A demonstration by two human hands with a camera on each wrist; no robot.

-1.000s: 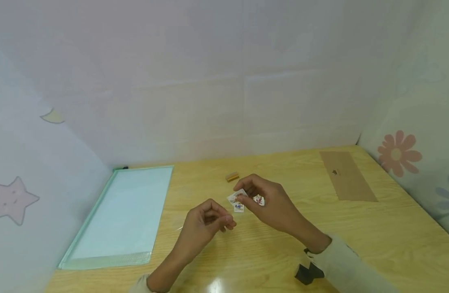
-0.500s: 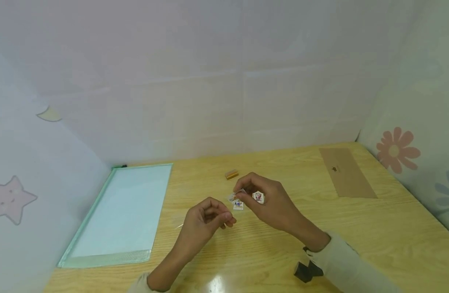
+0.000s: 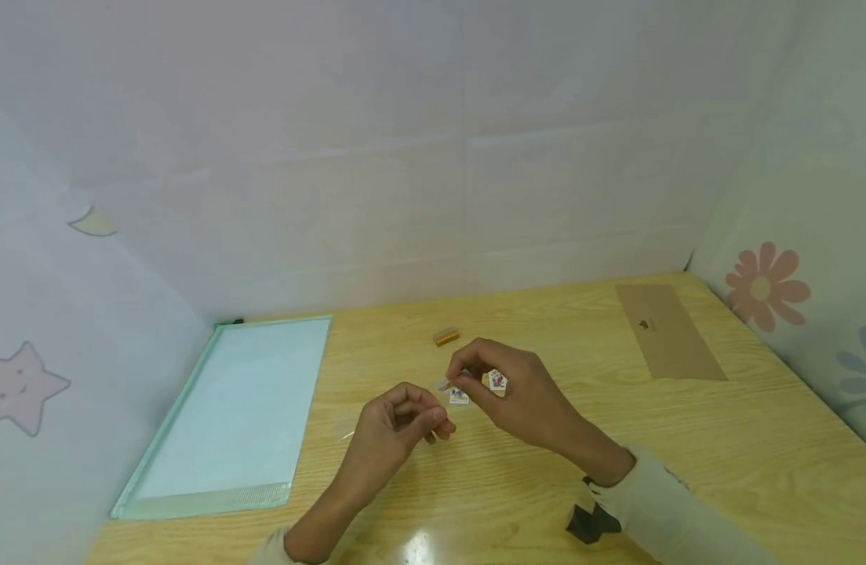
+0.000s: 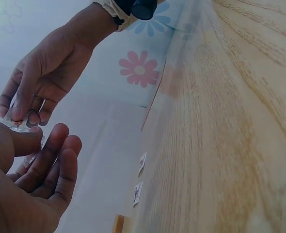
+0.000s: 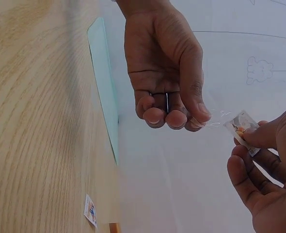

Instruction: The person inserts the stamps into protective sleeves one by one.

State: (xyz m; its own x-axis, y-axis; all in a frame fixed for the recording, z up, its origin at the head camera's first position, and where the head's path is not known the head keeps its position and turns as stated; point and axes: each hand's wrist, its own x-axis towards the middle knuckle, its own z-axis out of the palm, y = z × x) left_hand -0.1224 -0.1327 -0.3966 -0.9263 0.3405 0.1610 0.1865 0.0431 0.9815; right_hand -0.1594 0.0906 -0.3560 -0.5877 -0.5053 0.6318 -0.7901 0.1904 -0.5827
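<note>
So the little printed piece (image 5: 241,120) is clamped between the thumb and fingertips of the right hand (image 3: 525,396), up off the table (image 3: 503,486), and what looks like clear film (image 5: 213,124) is pinched between thumb and finger of the left hand (image 3: 398,428) (whether film and piece are joined can't really be told). The thumb is set partly over the print, so a lighter hold nearer the rim is probably safer against creasing. Any tug on the film is best made slow, with both hands held level above the two loose cards (image 3: 459,396) (image 3: 497,382).
</note>
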